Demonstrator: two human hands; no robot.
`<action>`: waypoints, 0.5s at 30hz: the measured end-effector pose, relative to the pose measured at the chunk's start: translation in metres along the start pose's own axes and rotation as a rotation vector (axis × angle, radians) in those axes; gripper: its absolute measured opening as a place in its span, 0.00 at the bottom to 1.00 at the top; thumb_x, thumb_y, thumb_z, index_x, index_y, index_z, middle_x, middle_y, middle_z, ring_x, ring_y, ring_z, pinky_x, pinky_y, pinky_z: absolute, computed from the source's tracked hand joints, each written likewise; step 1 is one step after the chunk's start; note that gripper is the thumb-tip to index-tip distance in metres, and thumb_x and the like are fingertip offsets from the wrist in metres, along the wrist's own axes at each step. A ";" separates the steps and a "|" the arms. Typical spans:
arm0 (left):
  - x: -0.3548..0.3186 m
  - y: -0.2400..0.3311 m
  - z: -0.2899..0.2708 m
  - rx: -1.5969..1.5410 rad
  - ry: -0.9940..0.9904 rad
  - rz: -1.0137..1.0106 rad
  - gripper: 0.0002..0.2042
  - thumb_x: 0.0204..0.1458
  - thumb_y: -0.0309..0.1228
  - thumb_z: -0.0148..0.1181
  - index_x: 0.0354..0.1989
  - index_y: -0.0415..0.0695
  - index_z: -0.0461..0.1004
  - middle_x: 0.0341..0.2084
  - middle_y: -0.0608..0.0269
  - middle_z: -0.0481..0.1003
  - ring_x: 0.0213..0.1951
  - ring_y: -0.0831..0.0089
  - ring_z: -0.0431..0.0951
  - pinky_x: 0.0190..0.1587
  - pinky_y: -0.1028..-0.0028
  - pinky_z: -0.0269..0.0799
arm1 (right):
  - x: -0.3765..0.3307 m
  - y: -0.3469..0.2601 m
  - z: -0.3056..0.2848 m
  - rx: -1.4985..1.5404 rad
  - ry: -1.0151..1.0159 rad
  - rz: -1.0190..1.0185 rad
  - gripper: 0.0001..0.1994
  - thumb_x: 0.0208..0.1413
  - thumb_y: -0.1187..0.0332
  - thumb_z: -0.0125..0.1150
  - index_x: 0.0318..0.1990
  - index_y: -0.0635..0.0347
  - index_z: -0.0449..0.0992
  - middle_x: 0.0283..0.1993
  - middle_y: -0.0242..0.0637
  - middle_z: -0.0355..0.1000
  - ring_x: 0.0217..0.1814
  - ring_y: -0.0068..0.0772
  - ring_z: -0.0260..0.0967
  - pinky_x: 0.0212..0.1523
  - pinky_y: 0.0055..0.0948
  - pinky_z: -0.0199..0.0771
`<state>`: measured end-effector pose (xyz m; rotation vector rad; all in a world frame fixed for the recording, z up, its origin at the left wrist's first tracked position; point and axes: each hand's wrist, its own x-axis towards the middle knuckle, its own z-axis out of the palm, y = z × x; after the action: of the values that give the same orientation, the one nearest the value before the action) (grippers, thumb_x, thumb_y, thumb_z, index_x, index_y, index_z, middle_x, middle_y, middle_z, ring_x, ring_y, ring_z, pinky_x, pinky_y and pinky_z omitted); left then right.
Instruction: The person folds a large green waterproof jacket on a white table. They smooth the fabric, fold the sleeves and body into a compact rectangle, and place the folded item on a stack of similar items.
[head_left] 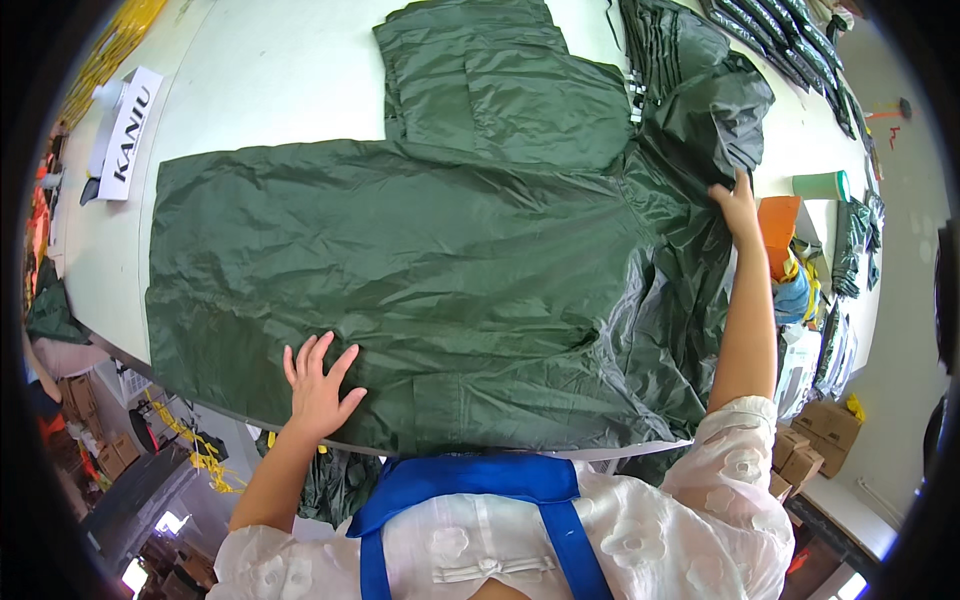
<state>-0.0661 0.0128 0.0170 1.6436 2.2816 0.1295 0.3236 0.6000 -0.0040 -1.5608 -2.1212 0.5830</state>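
Observation:
A dark green raincoat lies spread across the white table, its long body running left to right. Its hood is bunched up at the upper right. My left hand rests flat on the near left part of the cloth with its fingers spread. At the far right, my right hand is closed on the lower edge of the hood; some of its fingers are hidden. Wrinkles gather in the shiny fabric around the coat's right end.
Folded green garments and a dark pleated pile lie beyond the coat. Packed dark bags stand at the far right. A green roll and an orange piece sit beside my right forearm. A white sign stands at left.

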 end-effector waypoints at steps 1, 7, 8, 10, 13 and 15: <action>0.019 0.009 -0.006 -0.021 0.047 0.074 0.28 0.46 0.45 0.60 0.57 0.53 0.67 0.59 0.54 0.60 0.61 0.52 0.57 0.63 0.44 0.40 | 0.011 -0.028 0.001 0.117 -0.063 0.146 0.40 0.43 0.47 0.65 0.60 0.67 0.64 0.59 0.54 0.65 0.62 0.46 0.63 0.61 0.35 0.60; 0.209 0.162 0.003 -0.414 0.007 0.577 0.29 0.49 0.36 0.60 0.60 0.43 0.62 0.59 0.51 0.64 0.60 0.55 0.64 0.61 0.60 0.61 | 0.118 -0.103 0.018 0.487 0.021 0.538 0.51 0.40 0.37 0.65 0.58 0.80 0.61 0.57 0.52 0.66 0.59 0.45 0.63 0.59 0.34 0.61; 0.232 0.191 0.017 -0.461 0.060 0.659 0.28 0.52 0.39 0.58 0.60 0.41 0.61 0.59 0.51 0.63 0.60 0.55 0.63 0.62 0.60 0.59 | 0.132 -0.107 0.039 0.604 0.067 0.535 0.51 0.39 0.37 0.66 0.57 0.81 0.63 0.55 0.51 0.68 0.57 0.45 0.65 0.57 0.34 0.63; 0.274 0.247 0.032 -0.357 0.116 0.600 0.29 0.54 0.43 0.55 0.61 0.41 0.60 0.60 0.51 0.62 0.63 0.57 0.60 0.66 0.56 0.51 | 0.152 -0.080 0.043 0.300 0.090 0.560 0.42 0.40 0.48 0.71 0.56 0.74 0.67 0.55 0.49 0.69 0.54 0.44 0.67 0.53 0.33 0.66; 0.303 0.259 0.062 -0.155 0.058 0.466 0.32 0.56 0.49 0.49 0.65 0.43 0.57 0.66 0.54 0.54 0.67 0.61 0.51 0.67 0.47 0.36 | 0.148 -0.050 0.038 0.870 0.318 0.481 0.26 0.52 0.57 0.63 0.52 0.69 0.71 0.51 0.47 0.71 0.52 0.45 0.70 0.52 0.39 0.71; 0.298 0.247 0.073 -0.154 0.106 0.520 0.34 0.56 0.51 0.48 0.67 0.45 0.53 0.68 0.55 0.47 0.69 0.61 0.45 0.67 0.45 0.34 | 0.114 -0.098 -0.007 1.409 0.353 0.326 0.17 0.61 0.62 0.52 0.50 0.68 0.71 0.50 0.47 0.72 0.50 0.47 0.72 0.50 0.47 0.75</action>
<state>0.0961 0.3651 -0.0499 2.1437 1.8034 0.5082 0.2215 0.6825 0.0693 -0.9708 -0.7137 1.3560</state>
